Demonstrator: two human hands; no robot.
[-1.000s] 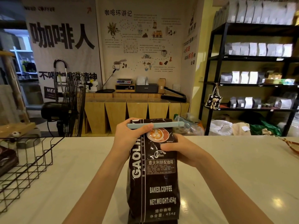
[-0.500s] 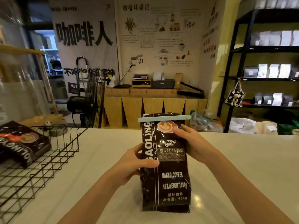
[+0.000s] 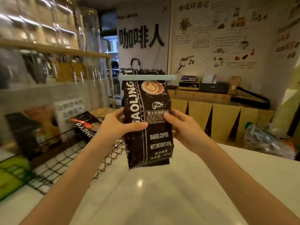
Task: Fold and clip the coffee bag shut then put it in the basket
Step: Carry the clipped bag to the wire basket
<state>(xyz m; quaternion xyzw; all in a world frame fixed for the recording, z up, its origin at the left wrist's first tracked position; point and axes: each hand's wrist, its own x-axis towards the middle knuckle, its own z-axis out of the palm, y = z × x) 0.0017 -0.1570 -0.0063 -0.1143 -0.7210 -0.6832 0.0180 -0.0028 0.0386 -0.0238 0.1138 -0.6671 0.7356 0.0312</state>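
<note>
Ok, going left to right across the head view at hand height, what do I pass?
Wire basket → second coffee bag lying in it → left hand → clipped coffee bag, lifted off the counter → right hand → wooden cabinet fronts.

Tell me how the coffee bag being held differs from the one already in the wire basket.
The held coffee bag is upright, lifted off the counter between the left hand and right hand; the basket bag lies tilted in the wire basket. The held coffee bag carries a pale blue clip across its top; the basket bag's top is out of view. Both are dark with matching branding.
</note>
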